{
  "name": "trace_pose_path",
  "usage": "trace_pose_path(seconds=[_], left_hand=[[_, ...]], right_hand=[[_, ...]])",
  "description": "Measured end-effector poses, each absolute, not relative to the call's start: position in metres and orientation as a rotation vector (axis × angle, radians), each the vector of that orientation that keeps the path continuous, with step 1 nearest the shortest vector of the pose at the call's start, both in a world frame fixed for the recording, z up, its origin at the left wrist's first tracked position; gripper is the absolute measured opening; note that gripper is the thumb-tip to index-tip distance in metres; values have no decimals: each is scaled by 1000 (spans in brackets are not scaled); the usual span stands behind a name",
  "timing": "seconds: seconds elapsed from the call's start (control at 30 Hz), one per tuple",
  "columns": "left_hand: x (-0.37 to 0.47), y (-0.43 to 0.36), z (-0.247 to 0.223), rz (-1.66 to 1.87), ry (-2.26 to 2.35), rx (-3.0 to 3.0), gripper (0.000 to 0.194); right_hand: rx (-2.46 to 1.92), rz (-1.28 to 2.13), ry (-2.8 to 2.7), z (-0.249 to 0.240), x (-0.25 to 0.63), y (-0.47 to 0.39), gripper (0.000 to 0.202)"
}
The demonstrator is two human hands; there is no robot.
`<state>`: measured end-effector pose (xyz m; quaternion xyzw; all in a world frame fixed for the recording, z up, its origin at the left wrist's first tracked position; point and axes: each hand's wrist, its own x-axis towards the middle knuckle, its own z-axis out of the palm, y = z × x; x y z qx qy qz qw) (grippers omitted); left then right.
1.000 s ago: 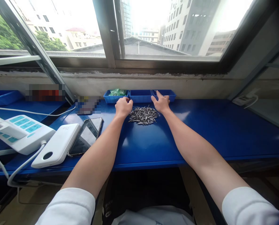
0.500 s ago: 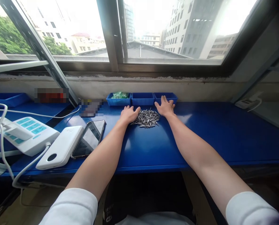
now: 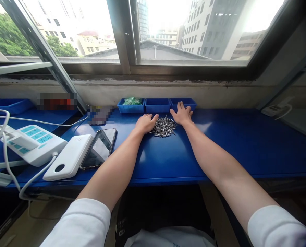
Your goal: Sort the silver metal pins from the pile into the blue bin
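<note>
A loose pile of thin metal pieces (image 3: 164, 127) lies on the blue tabletop (image 3: 165, 159) between both hands. Against the pile's left side rests my left hand (image 3: 146, 124), thumb apart from the other fingers and nothing gripped. My right hand (image 3: 182, 114) is spread just right of the pile, fingertips in front of the right blue bin (image 3: 192, 103). Beside that bin stand a middle blue bin (image 3: 157, 106) and a left blue bin (image 3: 131, 108), which holds green bagged items (image 3: 132, 101).
To the left lie a phone (image 3: 99, 149), a white power bank (image 3: 68, 158) and a white power strip (image 3: 36, 144) with looping cables. A metal shelf post (image 3: 62, 77) rises behind them. A small white device (image 3: 271, 109) is at the far right, near the wall.
My left hand has moved a little to the right, further against the pile, whose left edge is now more compact. My right hand stays spread in nearly the same place. The view has shifted slightly.
</note>
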<state>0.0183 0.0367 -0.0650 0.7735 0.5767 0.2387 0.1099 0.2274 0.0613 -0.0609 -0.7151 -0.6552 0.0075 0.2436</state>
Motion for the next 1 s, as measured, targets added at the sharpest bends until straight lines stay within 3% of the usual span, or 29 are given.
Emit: trace_pose_path(seconds=[0.33, 0.5, 0.6, 1.0], left_hand=[[17, 34, -60, 772, 1707, 2215, 61], [19, 31, -61, 626, 1624, 2270, 76], [20, 29, -62, 495, 1607, 2330, 83], [21, 27, -59, 461, 1546, 2451, 65]], right_hand=[[-1832, -24, -1729, -61, 225, 55, 68], [-1616, 27, -1802, -62, 215, 47, 46], [-1595, 129, -1935, -64, 206, 42, 53], [-1526, 195, -2135, -68, 196, 42, 35]])
